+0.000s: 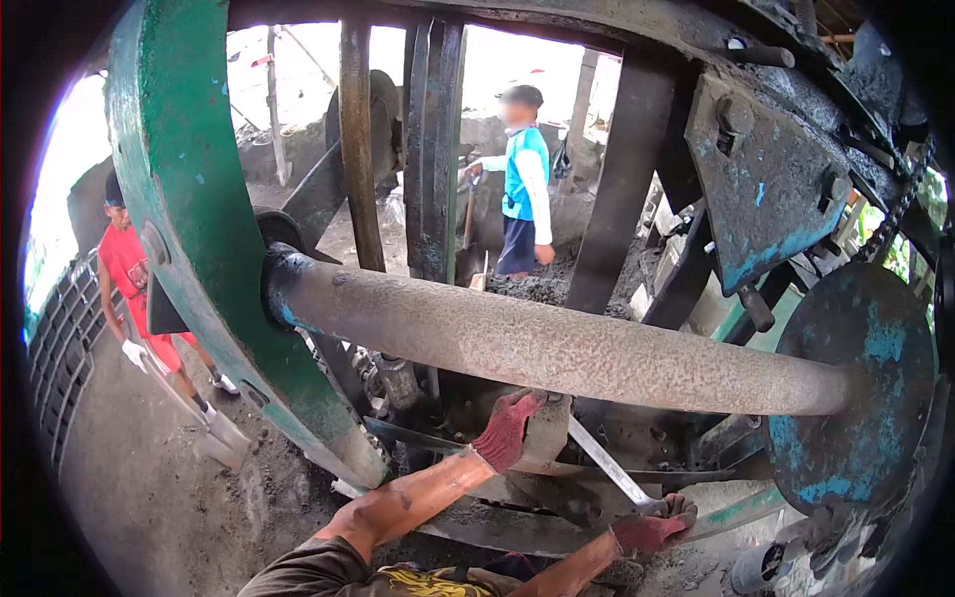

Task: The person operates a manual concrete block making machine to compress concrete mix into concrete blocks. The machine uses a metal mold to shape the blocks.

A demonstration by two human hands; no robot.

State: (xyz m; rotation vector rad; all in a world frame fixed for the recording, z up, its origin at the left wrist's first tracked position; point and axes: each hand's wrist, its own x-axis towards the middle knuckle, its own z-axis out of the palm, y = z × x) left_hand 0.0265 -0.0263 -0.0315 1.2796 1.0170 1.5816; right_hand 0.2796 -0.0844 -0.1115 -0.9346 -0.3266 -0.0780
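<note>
My left hand, in a dark red knitted glove, reaches up under the thick rusty shaft. Its fingers are bent against the top left of a grey metal block; what they grip is hidden. A long steel wrench slants down to the right from beside that block. At its lower end is my right hand, also in a red glove, palm upward with the fingers curled around the wrench end. The wrench's upper end is hidden behind the block and shaft.
A green curved frame rises on the left; a round blue-flaked plate caps the shaft's right end. Steel posts stand behind. A person in red with a shovel is at left, another in blue beyond the machine.
</note>
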